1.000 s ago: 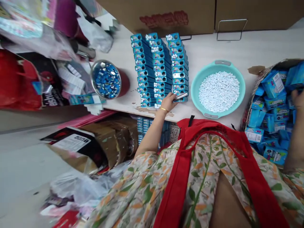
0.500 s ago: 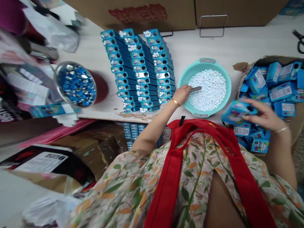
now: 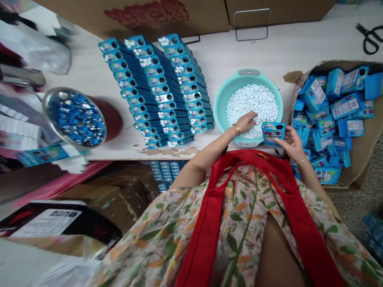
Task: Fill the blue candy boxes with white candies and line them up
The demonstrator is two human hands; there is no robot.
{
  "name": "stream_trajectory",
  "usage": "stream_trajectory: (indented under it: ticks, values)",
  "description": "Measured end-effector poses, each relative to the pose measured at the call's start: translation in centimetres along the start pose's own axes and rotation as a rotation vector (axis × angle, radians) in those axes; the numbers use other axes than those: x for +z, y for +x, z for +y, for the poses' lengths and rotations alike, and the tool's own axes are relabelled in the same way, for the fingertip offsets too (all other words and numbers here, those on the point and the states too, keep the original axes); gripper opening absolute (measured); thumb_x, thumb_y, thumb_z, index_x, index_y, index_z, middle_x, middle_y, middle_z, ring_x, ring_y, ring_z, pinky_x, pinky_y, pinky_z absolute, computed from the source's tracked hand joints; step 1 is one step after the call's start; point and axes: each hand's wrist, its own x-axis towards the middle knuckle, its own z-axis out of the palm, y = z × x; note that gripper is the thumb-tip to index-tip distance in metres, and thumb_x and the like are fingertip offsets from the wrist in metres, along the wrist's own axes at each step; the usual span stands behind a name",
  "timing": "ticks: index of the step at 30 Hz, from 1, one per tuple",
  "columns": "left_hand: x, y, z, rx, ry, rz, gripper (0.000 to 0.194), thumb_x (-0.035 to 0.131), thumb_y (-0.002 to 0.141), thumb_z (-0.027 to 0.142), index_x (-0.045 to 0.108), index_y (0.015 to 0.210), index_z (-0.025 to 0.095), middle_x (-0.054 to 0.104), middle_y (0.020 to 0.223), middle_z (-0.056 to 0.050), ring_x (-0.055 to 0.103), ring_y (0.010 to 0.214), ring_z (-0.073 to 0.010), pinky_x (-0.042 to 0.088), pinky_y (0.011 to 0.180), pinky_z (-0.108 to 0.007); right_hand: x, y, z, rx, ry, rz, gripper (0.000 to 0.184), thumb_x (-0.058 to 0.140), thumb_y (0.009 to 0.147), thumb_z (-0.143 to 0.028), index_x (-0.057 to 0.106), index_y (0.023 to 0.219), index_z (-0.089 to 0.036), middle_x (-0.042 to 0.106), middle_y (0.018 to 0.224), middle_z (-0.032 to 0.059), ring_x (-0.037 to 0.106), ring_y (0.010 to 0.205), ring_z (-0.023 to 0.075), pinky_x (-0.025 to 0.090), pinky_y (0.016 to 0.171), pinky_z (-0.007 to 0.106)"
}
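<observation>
My left hand [image 3: 247, 122] is in the turquoise bowl [image 3: 220, 107], its fingers closed and low against the small white pellets [image 3: 251, 99]. The metal scoop it held a moment ago is hidden under the hand and pellets. At the bowl's near right rim, my right hand [image 3: 292, 143] grips a small blue carton [image 3: 273, 131] by its right end. The carton has a dark round spot on its top face. To the right, a cardboard box [image 3: 360, 159] is heaped with similar blue cartons [image 3: 347, 107].
Three rows of blue cartons [image 3: 161, 87] stand left of the bowl, some with white pellets on top. Farther left is a metal-rimmed pot [image 3: 103, 119] of blue and silver pieces. Large cardboard boxes [image 3: 197, 20] line the back; scissors [image 3: 370, 40] lie at far right.
My right hand has carried the blue carton left from over the cardboard box to the bowl's rim. My left hand has moved deeper into the pellets, and the scoop is out of sight.
</observation>
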Motion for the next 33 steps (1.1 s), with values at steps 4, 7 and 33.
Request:
stream_trajectory:
  ticks: [4, 7, 33]
  values:
    - [-5.4, -3.2, -0.6, 0.145, -0.005, 0.074, 0.038, 0.057, 0.105, 0.03, 0.068, 0.138, 0.014, 0.073, 0.13, -0.018, 0.071, 0.117, -0.0304, 0.057, 0.109, -0.046, 0.0, 1.1, 3.0, -0.174, -0.173, 0.122, 0.066, 0.087, 0.084, -0.07, 0.061, 0.131, -0.032, 0.077, 0.126, 0.0066, 0.076, 0.12, 0.0284, 0.064, 0.115, 0.049]
    - [-10.4, -6.5, 0.7, 0.174, 0.052, 0.089, 0.037, 0.056, 0.108, 0.035, 0.069, 0.138, 0.018, 0.073, 0.127, -0.016, 0.069, 0.119, -0.0301, 0.057, 0.109, -0.046, 0.9, 2.4, 4.1, -0.284, -0.296, 0.19, 0.064, 0.079, 0.091, -0.07, 0.061, 0.136, -0.028, 0.075, 0.128, 0.0098, 0.074, 0.122, 0.0317, 0.062, 0.116, 0.055]
    - [-13.9, -5.9, 1.0, 0.063, 0.333, 0.176, 0.03, 0.057, 0.105, 0.025, 0.07, 0.131, 0.021, 0.071, 0.12, -0.011, 0.067, 0.123, -0.0338, 0.055, 0.11, -0.053, 3.4, 6.5, 5.1, -0.534, -0.569, 0.114, 0.046, 0.056, 0.104, -0.059, 0.065, 0.138, -0.029, 0.076, 0.138, 0.0149, 0.071, 0.135, 0.0372, 0.051, 0.13, 0.068]
